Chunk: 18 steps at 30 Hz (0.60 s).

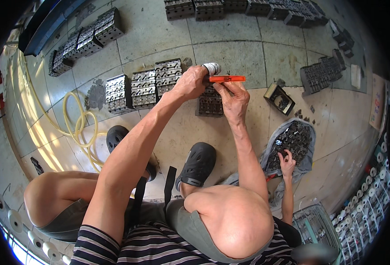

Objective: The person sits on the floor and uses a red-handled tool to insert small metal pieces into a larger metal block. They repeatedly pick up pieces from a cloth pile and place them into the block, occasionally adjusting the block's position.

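My left hand (192, 83) is closed just above the middle of the floor; what it grips is mostly hidden by its fingers. At its fingertips shows a white, ribbed, wrapped-looking piece (212, 68); I cannot tell what it is. My right hand (235, 99) is closed with bent fingers on an orange, bar-shaped tool (228, 79), whose other end meets the left fingertips. Directly below both hands stands a dark metal block (210, 105) with holes and grooves. To the left are three similar blocks, the nearest to my hand being a grooved metal block (167, 73).
A grey cloth-lined heap of small dark metal parts (295, 143) lies at right, with another person's hand (286, 163) in it. Nearby is an open box (279, 99). Block rows (89, 37) line the far floor. A yellow hose (81, 126) coils at left.
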### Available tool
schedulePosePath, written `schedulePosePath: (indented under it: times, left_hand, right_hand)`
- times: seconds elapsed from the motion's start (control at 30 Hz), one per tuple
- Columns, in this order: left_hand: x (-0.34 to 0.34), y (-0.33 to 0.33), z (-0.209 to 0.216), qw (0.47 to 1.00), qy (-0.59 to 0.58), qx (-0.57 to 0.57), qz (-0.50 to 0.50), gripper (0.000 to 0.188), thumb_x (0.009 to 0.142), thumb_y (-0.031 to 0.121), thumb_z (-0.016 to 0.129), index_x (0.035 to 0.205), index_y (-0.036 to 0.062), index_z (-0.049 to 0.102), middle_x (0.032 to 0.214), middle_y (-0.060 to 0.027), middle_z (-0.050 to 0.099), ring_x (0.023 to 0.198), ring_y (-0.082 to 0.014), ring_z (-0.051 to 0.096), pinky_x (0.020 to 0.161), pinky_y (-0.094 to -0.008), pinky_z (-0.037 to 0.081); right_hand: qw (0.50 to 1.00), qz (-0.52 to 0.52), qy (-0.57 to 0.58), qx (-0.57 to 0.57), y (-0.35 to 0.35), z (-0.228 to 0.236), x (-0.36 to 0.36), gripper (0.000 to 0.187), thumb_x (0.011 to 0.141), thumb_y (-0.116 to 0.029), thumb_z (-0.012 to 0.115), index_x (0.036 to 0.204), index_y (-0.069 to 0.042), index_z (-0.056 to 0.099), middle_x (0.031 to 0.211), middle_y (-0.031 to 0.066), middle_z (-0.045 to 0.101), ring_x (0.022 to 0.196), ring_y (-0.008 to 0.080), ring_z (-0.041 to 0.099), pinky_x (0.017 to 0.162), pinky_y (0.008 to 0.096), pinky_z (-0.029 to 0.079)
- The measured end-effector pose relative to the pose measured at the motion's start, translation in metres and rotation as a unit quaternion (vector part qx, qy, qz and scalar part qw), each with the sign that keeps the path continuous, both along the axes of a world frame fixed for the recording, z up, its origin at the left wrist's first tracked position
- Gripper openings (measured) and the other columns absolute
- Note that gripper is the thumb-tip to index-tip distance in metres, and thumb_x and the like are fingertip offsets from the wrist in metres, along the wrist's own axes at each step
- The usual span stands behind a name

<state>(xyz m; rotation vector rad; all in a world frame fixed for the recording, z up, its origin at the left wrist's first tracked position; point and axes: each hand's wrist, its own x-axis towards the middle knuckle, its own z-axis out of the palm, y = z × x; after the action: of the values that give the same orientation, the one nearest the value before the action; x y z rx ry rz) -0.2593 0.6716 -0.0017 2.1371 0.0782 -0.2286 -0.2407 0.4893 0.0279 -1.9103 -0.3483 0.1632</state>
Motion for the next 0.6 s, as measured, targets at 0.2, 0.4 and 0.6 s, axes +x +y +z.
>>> schedulePosePath:
  times: [0.2, 0.4, 0.6]
  left_hand:
    - [0.001, -0.003, -0.001, 1.0, 0.006, -0.006, 0.006, 0.016, 0.088, 0.007, 0.072, 0.096, -0.0058, 0.07, 0.087, -0.0292, 0.071, 0.087, -0.0464, 0.071, 0.071, -0.0524, 0.054]
    - [0.003, 0.001, 0.003, 0.997, 0.064, 0.02, -0.028, 0.016, 0.086, 0.001, 0.073, 0.102, -0.0007, 0.074, 0.087, -0.0238, 0.073, 0.083, -0.0402, 0.074, 0.074, -0.0459, 0.057]
    - [-0.002, -0.003, 0.008, 0.998, -0.03, -0.046, -0.009, 0.024, 0.082, -0.003, 0.073, 0.105, 0.0009, 0.078, 0.093, -0.0205, 0.077, 0.091, -0.0362, 0.077, 0.081, -0.0427, 0.06]
  right_hand:
    - [0.994, -0.07, 0.059, 0.054, 0.012, -0.009, 0.007, 0.016, 0.088, -0.005, 0.085, 0.103, -0.002, 0.08, 0.087, 0.0054, 0.077, 0.075, 0.0115, 0.067, 0.073, 0.0285, 0.053]
    - [0.997, 0.065, 0.005, -0.03, -0.004, -0.001, -0.007, 0.014, 0.096, 0.003, 0.065, 0.104, -0.001, 0.077, 0.096, 0.011, 0.078, 0.093, 0.0236, 0.075, 0.084, 0.0325, 0.057]
    - [0.976, 0.096, -0.183, -0.076, -0.019, -0.006, -0.048, 0.017, 0.088, 0.005, 0.069, 0.102, -0.001, 0.076, 0.106, 0.0137, 0.077, 0.111, 0.034, 0.073, 0.1, 0.0446, 0.058]
